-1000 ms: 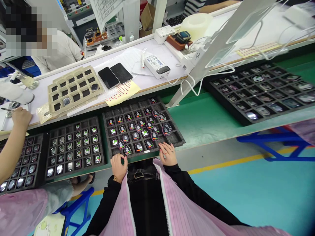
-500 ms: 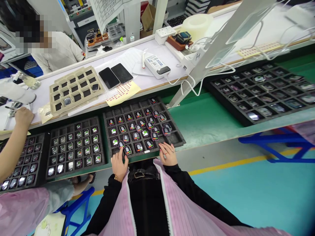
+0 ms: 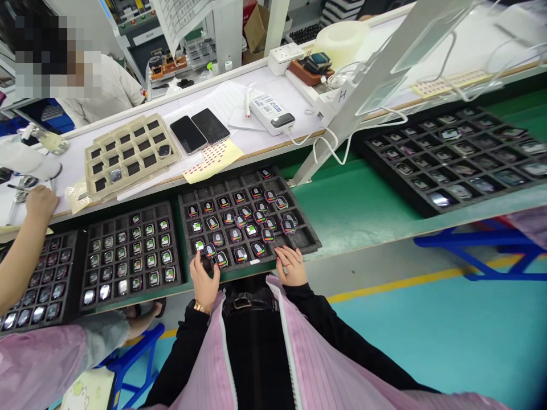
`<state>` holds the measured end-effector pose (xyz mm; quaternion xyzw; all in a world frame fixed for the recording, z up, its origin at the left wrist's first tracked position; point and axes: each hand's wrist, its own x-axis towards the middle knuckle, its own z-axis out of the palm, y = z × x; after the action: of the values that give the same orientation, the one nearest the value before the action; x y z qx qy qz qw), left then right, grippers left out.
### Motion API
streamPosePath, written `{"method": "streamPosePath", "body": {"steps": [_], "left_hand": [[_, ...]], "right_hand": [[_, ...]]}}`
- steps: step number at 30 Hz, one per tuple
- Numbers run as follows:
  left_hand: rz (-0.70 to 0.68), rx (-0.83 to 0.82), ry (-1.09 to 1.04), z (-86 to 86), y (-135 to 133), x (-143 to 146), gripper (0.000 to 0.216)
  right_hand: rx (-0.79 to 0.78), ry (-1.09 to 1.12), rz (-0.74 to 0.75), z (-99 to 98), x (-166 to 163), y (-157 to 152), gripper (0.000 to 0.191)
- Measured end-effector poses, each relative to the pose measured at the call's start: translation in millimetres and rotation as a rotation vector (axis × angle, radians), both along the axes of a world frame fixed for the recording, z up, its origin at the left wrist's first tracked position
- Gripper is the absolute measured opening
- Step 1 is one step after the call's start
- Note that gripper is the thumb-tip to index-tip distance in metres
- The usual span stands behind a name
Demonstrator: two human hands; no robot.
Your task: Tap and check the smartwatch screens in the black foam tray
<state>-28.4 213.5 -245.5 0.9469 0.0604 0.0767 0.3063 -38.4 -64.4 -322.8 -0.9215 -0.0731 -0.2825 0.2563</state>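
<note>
A black foam tray [image 3: 311, 239] lies on the green belt right in front of me, holding several small square watch bodies [image 3: 251, 229] with lit screens. My left hand [image 3: 204, 281] reaches over the tray's near left edge, its fingers curled around the watch body [image 3: 209, 250] in the near left corner. My right hand [image 3: 292, 265] rests on the near right edge, fingers spread flat and holding nothing.
To the left lie a second tray [image 3: 128, 257] and a third tray [image 3: 36, 285] of watch bodies, with another person's arm [image 3: 19, 250] above them. A further black tray [image 3: 453, 156] sits at the right. On the white shelf behind are two phones [image 3: 199, 131], a beige tray [image 3: 128, 154] and cables.
My left hand has moved forward from the tray's front edge onto the near left corner and closed its fingers about a watch body there. My right hand has stayed put.
</note>
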Motion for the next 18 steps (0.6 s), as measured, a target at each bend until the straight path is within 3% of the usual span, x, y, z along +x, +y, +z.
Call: {"method": "streamPosePath", "body": {"steps": [5, 11, 18], "left_hand": [[-0.039, -0.147, 0.034, 9.7, -1.2, 20.7, 0.071], [-0.017, -0.265, 0.071, -0.1, 0.5, 30.7, 0.047], [0.031, -0.314, 0.057, -2.4, -0.8, 31.5, 0.041]], "right_hand": [[-0.005, -0.004, 0.005, -0.2, 0.1, -0.6, 0.046], [-0.020, -0.008, 0.011, -0.1, 0.0, -1.1, 0.042], [-0.020, 0.014, 0.008, -0.6, -0.4, -1.5, 0.043]]}}
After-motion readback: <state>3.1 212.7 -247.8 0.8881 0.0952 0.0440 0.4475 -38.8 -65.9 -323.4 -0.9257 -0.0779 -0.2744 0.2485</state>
